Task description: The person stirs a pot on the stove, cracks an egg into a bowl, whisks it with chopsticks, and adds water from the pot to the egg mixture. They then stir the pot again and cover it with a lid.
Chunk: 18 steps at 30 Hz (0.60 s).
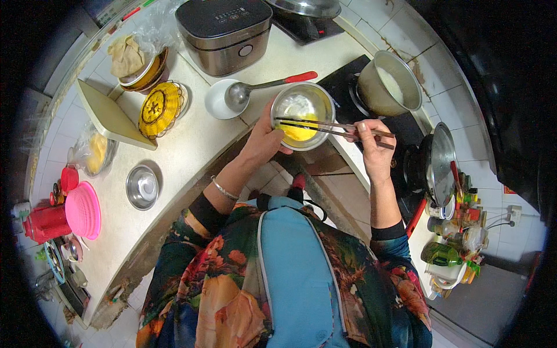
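My left hand (266, 137) grips a metal bowl (329, 101) by its left side, holding it up in front of the counter edge. Yellow liquid that looks like beaten egg (300, 130) lies in the bowl. In my right hand (372, 145) is a pair of dark chopsticks (337, 125), their tips reaching across the bowl at the egg. Behind the bowl, a ladle with a red handle (301, 77) rests with its head in a white bowl (214, 102) on the counter.
A pot (370, 89) holding pale contents stands on the black stove at right, near a lidded wok (441, 165). A rice cooker (222, 52) sits at the back. To the left are a yellow woven basket (159, 108), a steel bowl (142, 187) and a pink colander (83, 211).
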{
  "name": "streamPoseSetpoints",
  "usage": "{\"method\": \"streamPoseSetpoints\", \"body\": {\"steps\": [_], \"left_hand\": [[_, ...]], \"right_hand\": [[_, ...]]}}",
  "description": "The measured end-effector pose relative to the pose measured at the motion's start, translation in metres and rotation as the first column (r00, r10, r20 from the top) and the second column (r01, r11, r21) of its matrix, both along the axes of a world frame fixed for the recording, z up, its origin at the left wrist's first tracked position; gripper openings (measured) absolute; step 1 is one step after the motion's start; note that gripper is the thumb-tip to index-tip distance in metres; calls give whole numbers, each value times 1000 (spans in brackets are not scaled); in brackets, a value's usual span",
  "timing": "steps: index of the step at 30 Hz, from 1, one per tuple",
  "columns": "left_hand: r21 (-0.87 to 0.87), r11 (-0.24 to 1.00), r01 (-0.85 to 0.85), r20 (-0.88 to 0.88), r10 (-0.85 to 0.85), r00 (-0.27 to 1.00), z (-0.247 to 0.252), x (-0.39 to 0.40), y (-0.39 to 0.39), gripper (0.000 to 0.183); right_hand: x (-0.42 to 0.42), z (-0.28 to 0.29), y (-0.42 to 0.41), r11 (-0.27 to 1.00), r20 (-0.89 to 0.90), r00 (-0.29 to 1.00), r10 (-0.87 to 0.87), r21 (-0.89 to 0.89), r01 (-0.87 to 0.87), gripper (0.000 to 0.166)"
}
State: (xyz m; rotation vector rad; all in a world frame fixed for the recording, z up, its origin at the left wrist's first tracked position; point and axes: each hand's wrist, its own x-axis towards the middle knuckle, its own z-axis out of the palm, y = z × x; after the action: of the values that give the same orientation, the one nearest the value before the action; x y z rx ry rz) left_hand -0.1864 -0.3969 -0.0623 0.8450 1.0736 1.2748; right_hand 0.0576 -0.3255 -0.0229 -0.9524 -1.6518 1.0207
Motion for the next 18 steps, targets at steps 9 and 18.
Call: {"method": "streamPoseSetpoints", "body": {"steps": [9,18], "left_hand": [[-12,998,-55,10,55,998,-10,-4,-1,71],[-46,999,-27,33,28,999,-15,-6,-4,76]], "right_hand": [[-11,4,-25,999,96,995,6,-37,-3,10],[-8,-7,-17,999,-30,1000,-6,-51,4,10]]}}
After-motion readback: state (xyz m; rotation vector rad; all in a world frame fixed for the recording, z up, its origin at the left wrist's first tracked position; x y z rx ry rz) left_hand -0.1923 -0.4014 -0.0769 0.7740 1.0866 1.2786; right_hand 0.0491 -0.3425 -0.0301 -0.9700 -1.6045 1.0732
